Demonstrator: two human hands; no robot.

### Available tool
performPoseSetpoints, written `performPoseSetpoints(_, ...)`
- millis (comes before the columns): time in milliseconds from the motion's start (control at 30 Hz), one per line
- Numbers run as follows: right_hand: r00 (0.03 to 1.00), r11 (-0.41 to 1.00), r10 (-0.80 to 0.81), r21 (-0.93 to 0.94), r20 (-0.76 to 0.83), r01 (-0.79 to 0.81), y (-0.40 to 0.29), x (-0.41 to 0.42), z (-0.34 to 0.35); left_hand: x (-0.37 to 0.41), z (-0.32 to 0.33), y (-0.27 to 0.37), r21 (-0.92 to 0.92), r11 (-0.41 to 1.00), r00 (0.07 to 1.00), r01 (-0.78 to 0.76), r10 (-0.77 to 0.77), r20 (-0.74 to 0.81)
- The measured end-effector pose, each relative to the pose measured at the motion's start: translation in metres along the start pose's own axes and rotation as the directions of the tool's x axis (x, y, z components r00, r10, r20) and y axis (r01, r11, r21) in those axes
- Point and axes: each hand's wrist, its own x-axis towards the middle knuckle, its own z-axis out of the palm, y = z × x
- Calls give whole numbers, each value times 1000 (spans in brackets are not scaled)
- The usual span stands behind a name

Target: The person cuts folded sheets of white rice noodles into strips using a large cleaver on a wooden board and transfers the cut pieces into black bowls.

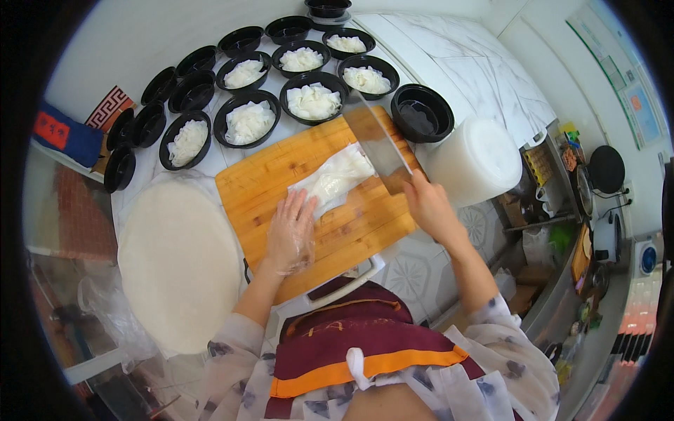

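On a wooden cutting board (274, 173) lies a folded stack of thin white sheets (339, 173), like noodle or dough sheets. My left hand (290, 229), in a clear plastic glove, presses its fingers on the near left end of the stack. My right hand (429, 202) grips the handle of a cleaver (376, 150). The broad blade stands at the far right end of the stack; whether its edge touches the board cannot be seen. Black plastic bowls with cut white strips, among them one bowl (313, 101), stand just beyond the board.
Left of the board lies a large round pile of white sheets (179, 263). More black bowls (196, 90) without strips stand behind. Close to my right hand are stacked black bowls (422, 113) and a white translucent plastic cylinder (476, 160). A kitchen counter (553, 310) runs along the right.
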Motion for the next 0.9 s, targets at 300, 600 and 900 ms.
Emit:
performPoseSetpoints(300,990,997,76,15,115,-79,-6,-1,24,-1,4,-6,-31,999,999,11,-12,-43)
performPoseSetpoints(600,991,999,1,33,131,-5,-29,-3,29,-4,2,-8,-63,998,999,32,-34,-35)
performPoseSetpoints(900,999,1000,-26,6,30,26,-37,-16,41,-7,9,-14,-104,993,998,47,-52,-40)
